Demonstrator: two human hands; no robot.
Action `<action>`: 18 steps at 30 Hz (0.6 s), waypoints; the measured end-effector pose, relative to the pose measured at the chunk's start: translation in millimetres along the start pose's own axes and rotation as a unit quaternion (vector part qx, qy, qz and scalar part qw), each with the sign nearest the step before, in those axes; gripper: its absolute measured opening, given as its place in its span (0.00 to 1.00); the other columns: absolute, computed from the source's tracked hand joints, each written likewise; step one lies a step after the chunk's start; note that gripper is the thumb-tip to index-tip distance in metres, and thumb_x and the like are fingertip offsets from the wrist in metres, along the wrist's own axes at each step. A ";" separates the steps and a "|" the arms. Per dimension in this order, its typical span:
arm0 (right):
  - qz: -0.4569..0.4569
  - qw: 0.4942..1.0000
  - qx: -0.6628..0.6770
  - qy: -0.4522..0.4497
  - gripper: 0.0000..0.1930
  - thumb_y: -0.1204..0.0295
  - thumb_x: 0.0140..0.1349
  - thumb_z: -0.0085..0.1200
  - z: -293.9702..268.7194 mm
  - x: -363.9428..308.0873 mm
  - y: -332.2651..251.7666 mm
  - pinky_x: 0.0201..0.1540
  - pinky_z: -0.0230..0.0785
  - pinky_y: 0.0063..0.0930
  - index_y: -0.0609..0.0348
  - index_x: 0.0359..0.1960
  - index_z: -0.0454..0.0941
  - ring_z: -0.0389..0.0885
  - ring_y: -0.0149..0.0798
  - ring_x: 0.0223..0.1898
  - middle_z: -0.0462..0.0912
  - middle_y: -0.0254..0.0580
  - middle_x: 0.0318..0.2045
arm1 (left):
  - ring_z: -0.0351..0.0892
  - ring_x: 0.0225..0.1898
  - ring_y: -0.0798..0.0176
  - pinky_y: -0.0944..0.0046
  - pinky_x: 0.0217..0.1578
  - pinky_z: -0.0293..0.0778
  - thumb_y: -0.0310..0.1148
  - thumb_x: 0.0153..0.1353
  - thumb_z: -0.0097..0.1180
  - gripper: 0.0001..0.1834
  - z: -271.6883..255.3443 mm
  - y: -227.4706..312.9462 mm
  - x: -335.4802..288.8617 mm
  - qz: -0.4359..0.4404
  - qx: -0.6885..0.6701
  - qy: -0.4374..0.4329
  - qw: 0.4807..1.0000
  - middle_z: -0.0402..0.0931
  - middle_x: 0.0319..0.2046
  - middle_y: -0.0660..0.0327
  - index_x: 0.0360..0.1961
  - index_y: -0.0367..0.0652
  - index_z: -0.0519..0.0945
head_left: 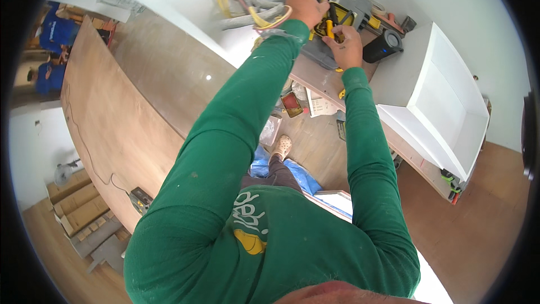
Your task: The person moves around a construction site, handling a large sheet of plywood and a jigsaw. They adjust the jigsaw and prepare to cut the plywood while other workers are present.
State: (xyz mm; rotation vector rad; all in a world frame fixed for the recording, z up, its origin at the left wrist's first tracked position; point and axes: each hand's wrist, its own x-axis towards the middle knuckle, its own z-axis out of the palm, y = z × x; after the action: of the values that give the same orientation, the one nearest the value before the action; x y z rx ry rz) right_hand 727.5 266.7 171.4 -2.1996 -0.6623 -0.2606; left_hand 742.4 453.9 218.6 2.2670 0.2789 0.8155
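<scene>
Up at the far side of the work surface, my left hand (305, 4) has its fingers curled at the edge of an open black-and-yellow tool holder (347, 18). The holder rests against a grey hard case (320, 53). My right hand (344, 48) is closed around a yellow-handled hand tool (330, 28) at the holder's near side; its working end is hidden among other dark-handled tools. To the right of that hand stands a black cylindrical speaker (383, 46).
A white open cabinet box (441, 90) stands at the right. Yellow and grey cables (247, 5) hang by the wall. A large wooden panel (107, 118) spans the left. Two people in blue (56, 34) are at far left. Cartons and blue sheeting (301, 175) lie on the floor.
</scene>
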 end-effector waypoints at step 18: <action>0.342 0.689 0.549 -0.327 0.20 0.60 0.81 0.46 40.1 -233.6 -213.6 0.63 0.70 0.34 0.64 0.60 0.75 0.79 0.36 0.60 0.81 0.43 0.58 | 0.83 0.47 0.40 0.43 0.43 0.76 0.31 0.63 0.55 0.15 -298.7 6.8 -318.6 -0.142 -0.143 -0.259 0.945 0.82 0.43 0.47 0.51 0.41 0.73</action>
State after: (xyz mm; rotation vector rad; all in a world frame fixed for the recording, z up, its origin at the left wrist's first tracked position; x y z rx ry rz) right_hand 414.4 324.6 192.2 -1.1156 -0.1597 1.1018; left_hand 306.9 481.7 237.7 2.0130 0.2164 0.0875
